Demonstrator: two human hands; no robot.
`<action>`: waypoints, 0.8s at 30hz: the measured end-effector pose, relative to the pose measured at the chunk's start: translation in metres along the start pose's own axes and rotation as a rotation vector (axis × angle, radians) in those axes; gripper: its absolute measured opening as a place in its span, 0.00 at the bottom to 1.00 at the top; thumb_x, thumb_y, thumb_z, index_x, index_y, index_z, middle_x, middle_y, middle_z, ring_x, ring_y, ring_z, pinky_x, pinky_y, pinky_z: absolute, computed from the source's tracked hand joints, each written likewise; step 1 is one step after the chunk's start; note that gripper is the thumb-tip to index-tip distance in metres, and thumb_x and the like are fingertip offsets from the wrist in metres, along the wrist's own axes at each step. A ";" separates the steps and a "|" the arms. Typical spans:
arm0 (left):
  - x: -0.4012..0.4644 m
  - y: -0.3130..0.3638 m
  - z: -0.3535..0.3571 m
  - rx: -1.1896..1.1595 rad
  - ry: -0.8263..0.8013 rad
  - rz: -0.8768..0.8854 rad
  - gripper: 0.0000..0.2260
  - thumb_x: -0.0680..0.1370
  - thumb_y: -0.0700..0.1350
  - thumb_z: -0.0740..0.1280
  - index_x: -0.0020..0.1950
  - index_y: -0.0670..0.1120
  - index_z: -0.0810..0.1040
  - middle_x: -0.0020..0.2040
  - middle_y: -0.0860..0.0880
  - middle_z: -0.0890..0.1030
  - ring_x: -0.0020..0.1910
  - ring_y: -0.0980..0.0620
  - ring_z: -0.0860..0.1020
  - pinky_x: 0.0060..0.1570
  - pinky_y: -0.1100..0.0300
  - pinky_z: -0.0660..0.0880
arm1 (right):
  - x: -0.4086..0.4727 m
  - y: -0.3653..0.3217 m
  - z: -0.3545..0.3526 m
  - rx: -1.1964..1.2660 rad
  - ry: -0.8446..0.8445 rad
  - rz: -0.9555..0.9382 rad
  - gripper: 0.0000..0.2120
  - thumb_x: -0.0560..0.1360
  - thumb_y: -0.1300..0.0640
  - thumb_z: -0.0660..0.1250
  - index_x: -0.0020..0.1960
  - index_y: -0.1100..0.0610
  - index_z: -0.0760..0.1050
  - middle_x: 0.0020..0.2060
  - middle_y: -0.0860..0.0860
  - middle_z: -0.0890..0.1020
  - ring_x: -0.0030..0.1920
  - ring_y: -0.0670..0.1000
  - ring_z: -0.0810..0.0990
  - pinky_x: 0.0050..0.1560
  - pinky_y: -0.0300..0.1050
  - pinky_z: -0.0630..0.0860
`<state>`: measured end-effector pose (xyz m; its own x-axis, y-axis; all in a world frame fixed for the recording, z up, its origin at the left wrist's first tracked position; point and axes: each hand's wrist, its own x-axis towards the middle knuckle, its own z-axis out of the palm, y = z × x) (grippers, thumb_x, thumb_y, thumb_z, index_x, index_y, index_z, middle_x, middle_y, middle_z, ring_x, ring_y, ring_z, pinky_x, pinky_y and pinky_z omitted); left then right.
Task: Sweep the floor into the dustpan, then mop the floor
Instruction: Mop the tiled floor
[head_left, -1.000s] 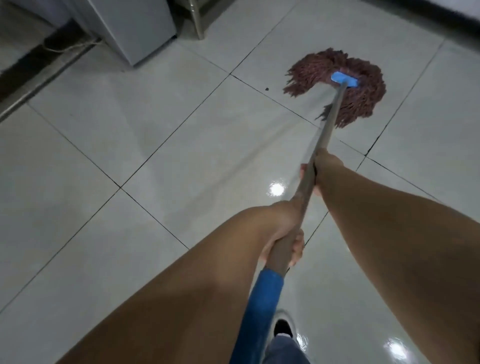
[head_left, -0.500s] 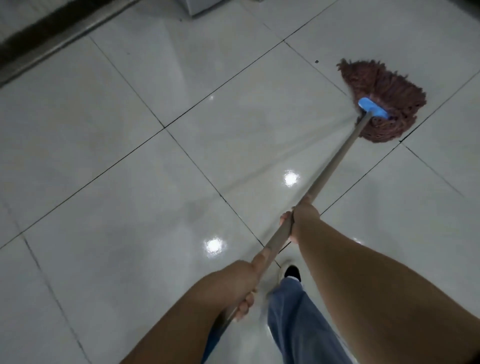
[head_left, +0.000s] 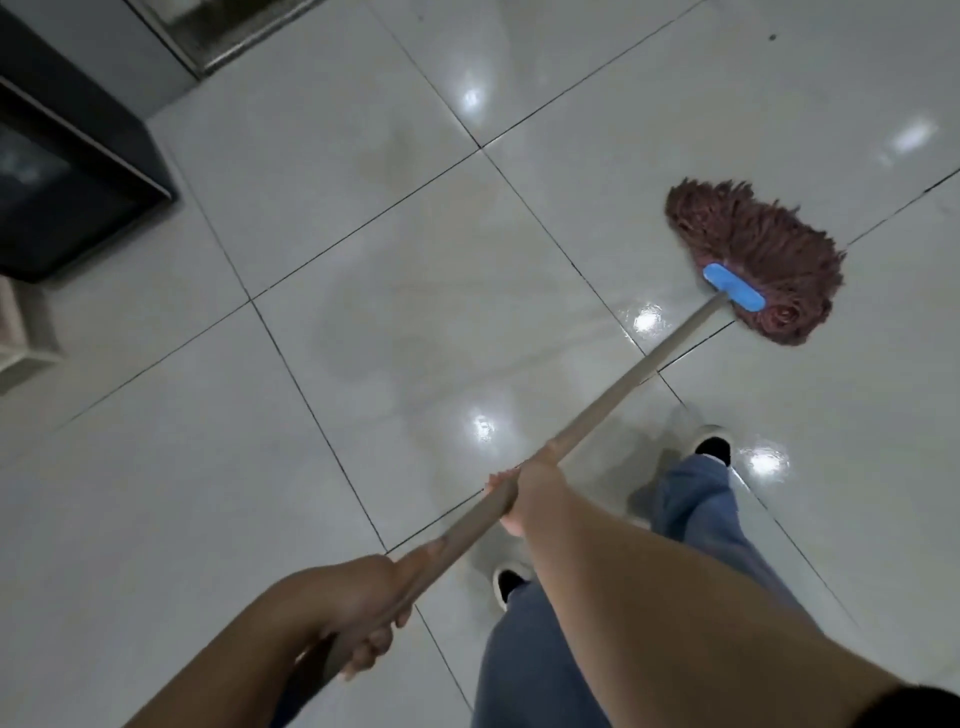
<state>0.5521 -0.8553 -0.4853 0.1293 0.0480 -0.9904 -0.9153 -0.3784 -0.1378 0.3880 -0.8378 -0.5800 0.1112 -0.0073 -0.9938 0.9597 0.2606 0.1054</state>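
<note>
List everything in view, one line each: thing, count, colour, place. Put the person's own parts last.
mop head: 1, reddish-brown strings, flat on the floor at upper right
mop clamp: 1, blue, where handle meets strings
mop handle: 1, tan, slanting from lower left up to the clamp
floor tiles: many, glossy pale grey with dark grout lines, wet streaks near the middle
cabinet: 1, black, left edge
low pale piece: 1, beige, left edge below the cabinet; too cropped to identify
shoes: 2, white with dark openings, on the floor lower right
trouser legs: 2, blue denim, lower right
left hand: 1, grips the handle's lower part
right hand: 1, grips the handle further up
</note>
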 end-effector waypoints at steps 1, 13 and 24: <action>-0.002 -0.013 -0.005 0.009 0.009 -0.009 0.30 0.69 0.73 0.55 0.36 0.45 0.65 0.20 0.48 0.64 0.18 0.52 0.63 0.23 0.66 0.62 | -0.005 0.015 0.001 0.021 -0.022 0.010 0.31 0.78 0.39 0.57 0.64 0.64 0.70 0.48 0.59 0.80 0.47 0.57 0.80 0.56 0.46 0.75; 0.011 0.054 0.041 0.126 -0.004 0.062 0.30 0.71 0.73 0.51 0.37 0.44 0.63 0.20 0.50 0.64 0.18 0.52 0.62 0.23 0.65 0.64 | 0.026 -0.043 -0.038 0.074 0.040 -0.121 0.26 0.78 0.38 0.53 0.38 0.61 0.67 0.26 0.53 0.69 0.21 0.49 0.68 0.19 0.32 0.70; 0.002 0.364 0.137 0.187 -0.013 0.137 0.30 0.71 0.73 0.51 0.35 0.45 0.61 0.20 0.50 0.64 0.16 0.52 0.62 0.20 0.68 0.65 | 0.001 -0.358 -0.111 0.077 -0.091 -0.296 0.26 0.80 0.40 0.52 0.43 0.65 0.63 0.24 0.58 0.76 0.27 0.53 0.74 0.41 0.47 0.77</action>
<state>0.1672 -0.8662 -0.5377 -0.0053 0.0203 -0.9998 -0.9789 -0.2044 0.0011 0.0161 -0.8234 -0.6231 -0.1566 -0.1592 -0.9747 0.9700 0.1608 -0.1821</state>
